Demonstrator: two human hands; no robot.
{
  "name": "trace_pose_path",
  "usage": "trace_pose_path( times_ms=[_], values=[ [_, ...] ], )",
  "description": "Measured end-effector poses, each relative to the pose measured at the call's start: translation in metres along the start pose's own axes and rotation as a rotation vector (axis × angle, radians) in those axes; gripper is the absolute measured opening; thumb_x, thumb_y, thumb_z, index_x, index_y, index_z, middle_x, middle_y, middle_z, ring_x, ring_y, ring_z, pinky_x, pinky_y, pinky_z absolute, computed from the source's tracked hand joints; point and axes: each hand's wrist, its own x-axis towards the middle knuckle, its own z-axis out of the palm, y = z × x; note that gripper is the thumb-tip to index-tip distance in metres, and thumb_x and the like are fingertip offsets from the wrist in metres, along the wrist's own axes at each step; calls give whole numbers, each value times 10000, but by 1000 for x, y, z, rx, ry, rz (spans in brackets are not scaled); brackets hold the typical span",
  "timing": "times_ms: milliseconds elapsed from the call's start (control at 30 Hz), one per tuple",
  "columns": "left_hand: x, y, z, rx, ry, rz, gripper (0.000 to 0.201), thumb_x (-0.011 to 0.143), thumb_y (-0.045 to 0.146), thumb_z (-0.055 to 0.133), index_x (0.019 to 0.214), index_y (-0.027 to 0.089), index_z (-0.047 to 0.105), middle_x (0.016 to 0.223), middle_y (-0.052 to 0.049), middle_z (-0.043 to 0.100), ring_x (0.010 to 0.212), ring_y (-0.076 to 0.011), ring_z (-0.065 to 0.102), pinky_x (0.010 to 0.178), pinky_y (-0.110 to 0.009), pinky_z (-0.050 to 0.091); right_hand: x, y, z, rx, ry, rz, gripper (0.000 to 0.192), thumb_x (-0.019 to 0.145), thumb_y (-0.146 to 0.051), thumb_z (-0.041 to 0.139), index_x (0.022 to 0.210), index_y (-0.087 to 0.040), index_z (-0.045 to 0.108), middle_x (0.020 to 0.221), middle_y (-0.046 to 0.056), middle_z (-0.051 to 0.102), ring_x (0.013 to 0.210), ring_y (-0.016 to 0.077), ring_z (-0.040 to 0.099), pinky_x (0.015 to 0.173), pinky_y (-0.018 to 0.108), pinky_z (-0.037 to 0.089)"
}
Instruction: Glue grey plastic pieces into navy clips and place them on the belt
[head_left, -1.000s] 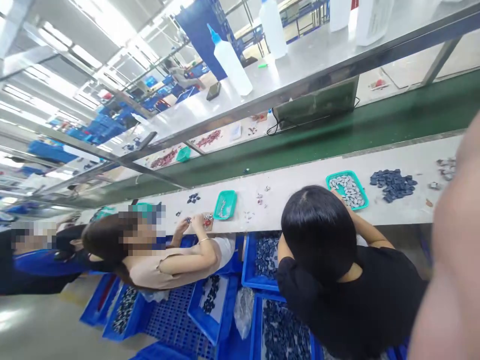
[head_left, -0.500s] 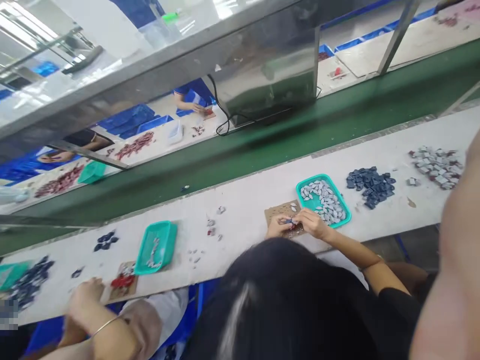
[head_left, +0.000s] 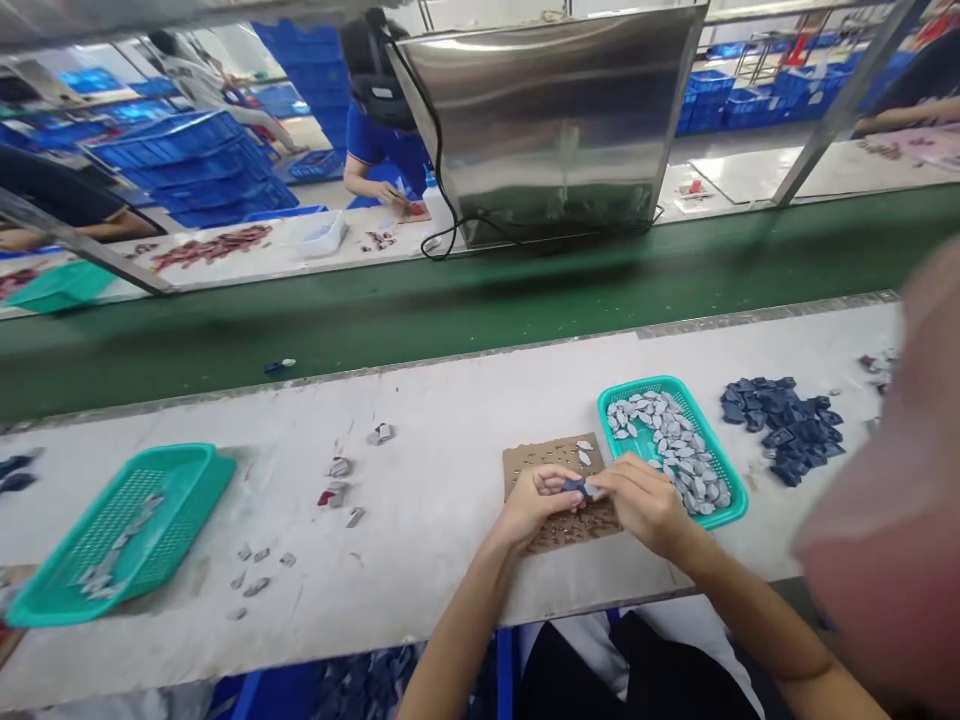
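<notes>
My left hand (head_left: pixel 541 502) pinches a small dark blue piece (head_left: pixel 576 486) between thumb and fingers. At its right end a small light grey piece (head_left: pixel 592 490) is in the fingertips of my right hand (head_left: pixel 649 505), touching or nearly touching the blue one. Both hands are above a brown board (head_left: pixel 525 460) dotted with many small marks or bits, too small to name. Two leaf-shaped grey pieces (head_left: pixel 584 455) lie near its top right corner. Beside my right hand stands a green basket (head_left: pixel 739 497) holding many leaf-shaped grey pieces (head_left: pixel 679 445).
A pile of dark blue pieces (head_left: pixel 784 425) lies right of the basket. Another green basket (head_left: pixel 214 465) and scattered grey pieces (head_left: pixel 259 585) are on the left. Behind the white table (head_left: pixel 435 480) runs a green belt (head_left: pixel 375 330). A large blurred shape (head_left: pixel 892 480) blocks the right edge.
The view has levelled and come closer to the table. A dark-haired head that covered the bottom has gone out of view, baring my forearms. My hands stay together over the board.
</notes>
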Motion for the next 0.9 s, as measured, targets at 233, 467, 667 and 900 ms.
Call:
trace_pose_path(
  times_ms=[233, 467, 667, 900],
  values=[
    [4, 5, -19, -110, 216, 151, 448, 655, 357, 979, 1023, 168, 809, 1133, -99, 811, 1123, -284, 727, 1015, -393, 576, -2, 14, -12, 14, 165, 179, 334, 1051, -430, 639, 1320, -235, 668, 1198, 85, 718, 1008, 195, 703, 890, 395, 639],
    [13, 13, -33, -181, 378, 230, 341, 855, 295, 844, 1140, 134, 746, 1157, -109, 786, 1104, -219, 722, 1076, -388, 565, 7, 29, -25, 40, 389, 303, 371, 1079, -438, 583, 1343, -188, 656, 1114, 93, 717, 956, 186, 708, 857, 383, 634],
    [33, 26, -32, -79, 404, 198, 341, 992, 409, 684, 1198, 136, 689, 1190, -96, 727, 1047, -183, 709, 943, -400, 632, 12, 30, -21, 79, 379, 288, 339, 1058, -453, 623, 1263, -192, 687, 1168, 85, 716, 976, 181, 701, 873, 383, 633],
    [88, 96, -54, 163, 585, 380, 423, 1032, 439, 608, 1326, 138, 644, 1330, -89, 672, 1197, -252, 669, 1039, -468, 595, 9, 38, -19, 54, 366, 309, 345, 1063, -451, 612, 1277, -186, 668, 1185, 84, 705, 971, 178, 698, 857, 374, 632]
  ],
)
